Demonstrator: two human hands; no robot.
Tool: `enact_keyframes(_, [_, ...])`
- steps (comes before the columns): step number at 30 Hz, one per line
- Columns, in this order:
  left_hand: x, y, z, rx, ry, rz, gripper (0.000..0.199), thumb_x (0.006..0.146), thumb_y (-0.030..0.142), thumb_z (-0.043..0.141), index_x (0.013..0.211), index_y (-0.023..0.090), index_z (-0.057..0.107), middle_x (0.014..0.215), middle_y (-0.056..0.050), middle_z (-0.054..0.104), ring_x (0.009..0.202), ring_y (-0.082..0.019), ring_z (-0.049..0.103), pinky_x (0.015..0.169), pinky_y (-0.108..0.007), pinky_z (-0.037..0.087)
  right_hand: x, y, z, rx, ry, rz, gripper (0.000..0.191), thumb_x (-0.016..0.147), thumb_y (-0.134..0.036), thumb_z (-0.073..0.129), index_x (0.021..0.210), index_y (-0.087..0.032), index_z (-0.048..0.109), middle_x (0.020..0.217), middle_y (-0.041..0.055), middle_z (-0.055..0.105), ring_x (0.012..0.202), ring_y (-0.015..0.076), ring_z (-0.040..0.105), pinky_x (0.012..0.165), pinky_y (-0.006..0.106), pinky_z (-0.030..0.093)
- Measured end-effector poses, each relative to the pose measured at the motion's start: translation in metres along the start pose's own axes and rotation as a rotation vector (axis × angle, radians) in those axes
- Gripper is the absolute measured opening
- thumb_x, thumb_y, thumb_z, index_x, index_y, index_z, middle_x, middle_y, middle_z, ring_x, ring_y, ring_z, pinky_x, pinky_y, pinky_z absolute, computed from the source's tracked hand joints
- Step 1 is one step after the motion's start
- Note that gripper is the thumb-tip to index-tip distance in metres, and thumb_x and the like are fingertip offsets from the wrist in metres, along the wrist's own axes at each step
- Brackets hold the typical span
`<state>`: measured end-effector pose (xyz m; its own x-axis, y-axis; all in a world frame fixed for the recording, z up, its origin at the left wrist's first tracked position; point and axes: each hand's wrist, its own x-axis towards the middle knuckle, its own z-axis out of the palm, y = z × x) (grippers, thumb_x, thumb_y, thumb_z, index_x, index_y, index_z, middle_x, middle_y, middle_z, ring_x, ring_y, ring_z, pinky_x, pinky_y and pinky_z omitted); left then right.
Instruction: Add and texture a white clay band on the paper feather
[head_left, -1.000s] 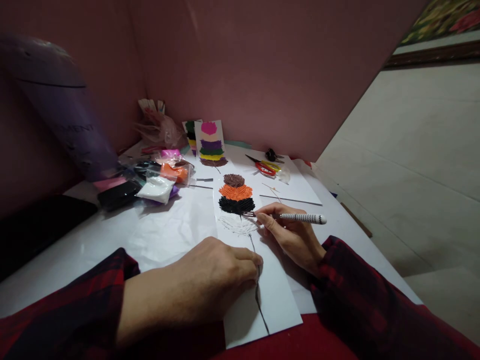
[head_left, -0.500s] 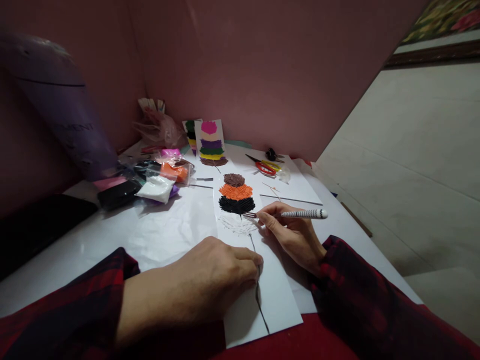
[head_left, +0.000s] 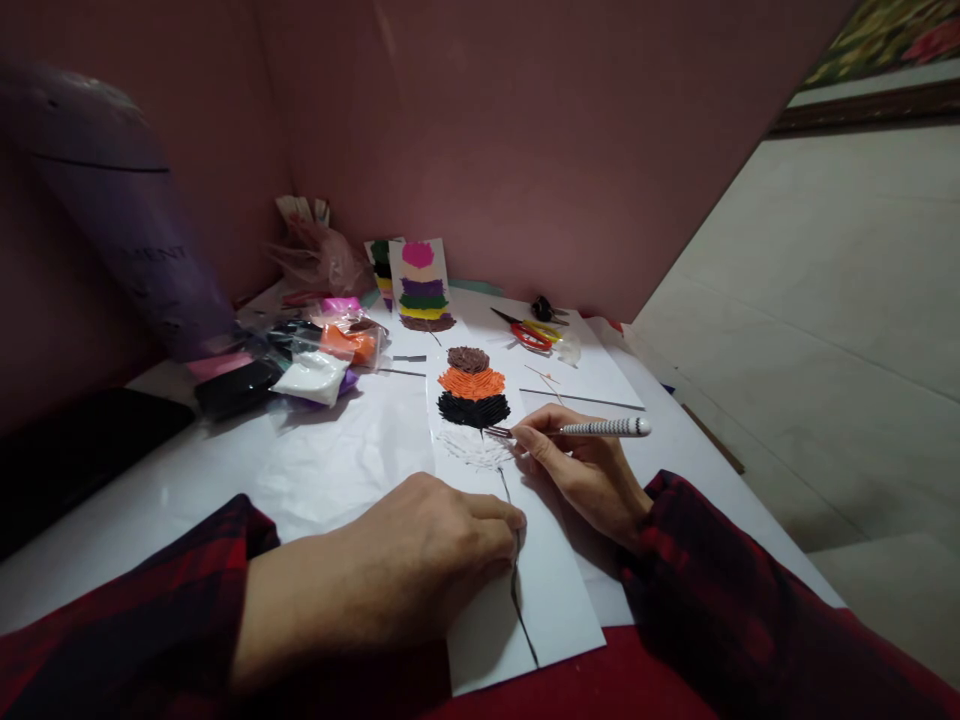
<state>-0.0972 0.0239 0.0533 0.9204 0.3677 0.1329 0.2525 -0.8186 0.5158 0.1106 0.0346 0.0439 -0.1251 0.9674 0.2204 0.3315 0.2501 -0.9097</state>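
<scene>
A long white card (head_left: 555, 590) lies on the table with textured bands on it: brown (head_left: 469, 359), orange (head_left: 472, 382), black (head_left: 474, 409) and white (head_left: 474, 449). My right hand (head_left: 581, 465) is closed around a small fork (head_left: 606, 428) with a patterned white handle. The fork's prongs rest at the upper edge of the white band, just below the black one. My left hand (head_left: 442, 550) lies on the card below the bands, fingers together beside a dark wavy line; what its fingertips hold, if anything, is hidden.
Bags of coloured clay (head_left: 311, 375) lie at the left. Red-handled scissors (head_left: 531, 335) are at the back. A card with coloured bands (head_left: 422, 262) leans against the wall, near a plastic bag (head_left: 330, 258). A large purple cylinder (head_left: 142, 220) stands far left.
The fork in my right hand has shifted very slightly to the left. My left hand and the card have stayed put.
</scene>
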Motion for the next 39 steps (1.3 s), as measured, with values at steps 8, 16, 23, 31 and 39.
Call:
enact_keyframes(8, [-0.0015, 0.002, -0.0004, 0.011, -0.002, -0.009, 0.023, 0.07, -0.002, 0.042, 0.073, 0.02, 0.036, 0.081, 0.004, 0.053, 0.064, -0.008, 0.047, 0.059, -0.02, 0.039, 0.0004, 0.0006, -0.0014, -0.06, 0.04, -0.048, 0.024, 0.09, -0.038, 0.06, 0.079, -0.017, 0.064, 0.069, 0.0017, 0.062, 0.056, 0.0126, 0.054, 0.049, 0.026, 0.049])
enact_keyframes(16, [-0.0022, 0.0022, 0.0003, 0.036, 0.003, -0.001, 0.022, 0.07, -0.002, 0.042, 0.074, 0.019, 0.041, 0.082, 0.003, 0.057, 0.066, -0.009, 0.05, 0.061, -0.02, 0.041, 0.0001, -0.0018, 0.0017, 0.004, -0.029, -0.004, 0.022, 0.088, -0.038, 0.061, 0.08, -0.018, 0.063, 0.065, 0.0002, 0.059, 0.056, 0.0136, 0.056, 0.049, 0.028, 0.051])
enact_keyframes(23, [-0.0003, 0.002, -0.001, 0.031, -0.004, -0.014, 0.023, 0.066, -0.003, 0.041, 0.073, 0.019, 0.04, 0.083, 0.002, 0.058, 0.066, -0.008, 0.05, 0.06, -0.019, 0.04, -0.0001, -0.0051, 0.0023, 0.027, -0.025, 0.024, 0.021, 0.088, -0.036, 0.06, 0.078, -0.018, 0.062, 0.063, -0.0008, 0.057, 0.056, 0.0127, 0.055, 0.05, 0.027, 0.052])
enact_keyframes(31, [-0.0013, 0.0028, -0.0007, 0.043, 0.017, -0.001, 0.023, 0.067, -0.004, 0.042, 0.074, 0.019, 0.045, 0.083, 0.002, 0.06, 0.066, -0.009, 0.052, 0.06, -0.02, 0.042, -0.0007, -0.0038, 0.0033, 0.008, 0.004, -0.005, 0.022, 0.089, -0.037, 0.06, 0.078, -0.018, 0.062, 0.065, -0.0005, 0.058, 0.056, 0.012, 0.054, 0.049, 0.025, 0.051])
enact_keyframes(39, [-0.0019, 0.0016, 0.0011, 0.037, 0.027, 0.02, 0.023, 0.067, -0.003, 0.043, 0.073, 0.019, 0.044, 0.082, 0.001, 0.059, 0.064, -0.009, 0.051, 0.059, -0.02, 0.042, 0.0, -0.0039, 0.003, 0.018, 0.005, 0.004, 0.022, 0.09, -0.037, 0.06, 0.078, -0.019, 0.061, 0.066, -0.0006, 0.058, 0.056, 0.0121, 0.053, 0.049, 0.025, 0.052])
